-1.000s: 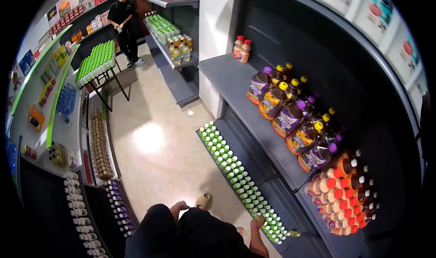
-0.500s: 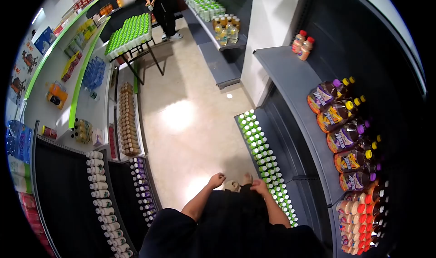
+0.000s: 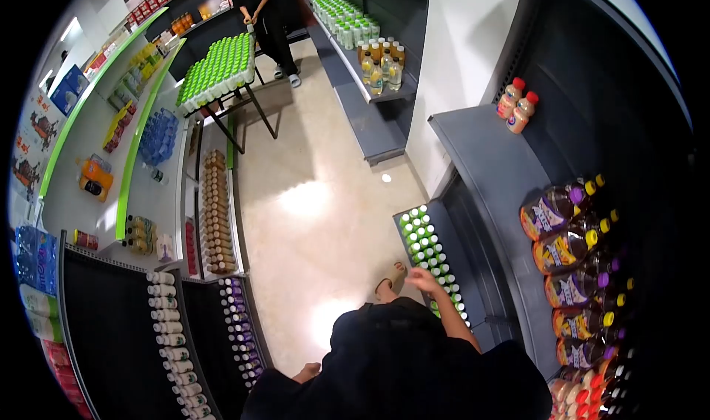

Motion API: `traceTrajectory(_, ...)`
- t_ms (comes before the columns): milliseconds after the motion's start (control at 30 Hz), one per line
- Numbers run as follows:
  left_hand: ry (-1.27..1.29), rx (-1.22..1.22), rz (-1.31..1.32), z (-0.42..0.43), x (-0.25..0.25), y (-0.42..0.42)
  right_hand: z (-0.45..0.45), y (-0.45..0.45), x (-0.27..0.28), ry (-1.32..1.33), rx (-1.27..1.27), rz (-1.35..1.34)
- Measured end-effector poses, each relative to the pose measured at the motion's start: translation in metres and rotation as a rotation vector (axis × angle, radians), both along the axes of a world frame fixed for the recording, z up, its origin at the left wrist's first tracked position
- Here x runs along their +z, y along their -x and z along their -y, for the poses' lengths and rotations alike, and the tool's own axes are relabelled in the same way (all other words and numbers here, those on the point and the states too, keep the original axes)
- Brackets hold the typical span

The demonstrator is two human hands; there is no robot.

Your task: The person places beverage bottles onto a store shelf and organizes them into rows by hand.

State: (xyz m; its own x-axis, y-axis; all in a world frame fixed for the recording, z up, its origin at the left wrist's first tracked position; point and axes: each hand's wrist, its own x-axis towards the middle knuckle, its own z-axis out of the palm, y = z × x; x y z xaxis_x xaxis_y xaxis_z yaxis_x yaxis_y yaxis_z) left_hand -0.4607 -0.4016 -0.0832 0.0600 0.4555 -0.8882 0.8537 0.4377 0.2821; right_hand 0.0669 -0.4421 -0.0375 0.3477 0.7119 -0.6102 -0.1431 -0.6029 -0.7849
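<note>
White-capped green bottles (image 3: pixel 423 242) — dark bottles (image 3: pixel 573 288), purple and yellow caps (image 3: pixel 592 238), labels (image 3: pixel 558 254) perhaps purple-and-orange

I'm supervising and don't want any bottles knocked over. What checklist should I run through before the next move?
1. Right hand free: ok; no bottle shows in it.
2. Left hand free: cannot tell; the dark clothing hides part of it.
3. White-capped bottles on the low shelf upright: ok for those in view; the right arm hides some.
4. Right hand clear of those bottles: cannot tell; it is close beside them, and contact is unclear from this angle.
5. Floor ahead free of bottles: ok; none lie on it.
6. Co-worker out of reach: ok; standing toward the far end.
</note>
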Motion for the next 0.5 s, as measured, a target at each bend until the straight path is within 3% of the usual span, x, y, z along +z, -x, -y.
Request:
traceTrajectory(67, -0.078, -0.116, 0.052, -0.033, -0.007, -0.043, -0.042, -0.03, 0.07, -0.133, -0.006, -0.051)
traceTrajectory(133, -0.235, -0.273, 0.135, -0.087, -0.007, -0.106, -0.084, -0.061, 0.103, -0.268, -0.119, -0.064)
traceTrajectory(167, -0.382, -0.409, 0.205, -0.118, -0.015, -0.138, -0.102, -0.078, 0.129, -0.341, -0.124, -0.077)
traceTrajectory(200, -0.874, -0.787, 0.352, -0.147, -0.023, -0.17, -0.117, -0.091, 0.157, -0.407, -0.129, -0.09)
traceTrajectory(267, -0.311, 0.239, 0.438, -0.219, -0.043, -0.259, -0.141, -0.119, 0.197, -0.572, -0.105, -0.052)
traceTrajectory(333, -0.477, 0.071, 0.645, -0.297, -0.023, -0.347, -0.159, -0.14, 0.24, -0.688, -0.126, -0.087)
traceTrajectory(400, -0.808, 0.066, 0.829, -0.338, 0.056, -0.443, -0.172, -0.161, 0.271, -0.716, -0.184, -0.004)
traceTrajectory(433, -0.815, 0.036, 0.911, -0.347, 0.117, -0.483, -0.174, -0.173, 0.285, -0.757, -0.215, 0.002)
traceTrajectory(500, -0.799, 0.047, 1.15, -0.354, 0.187, -0.556, -0.174, -0.188, 0.324, -0.875, -0.259, 0.04)
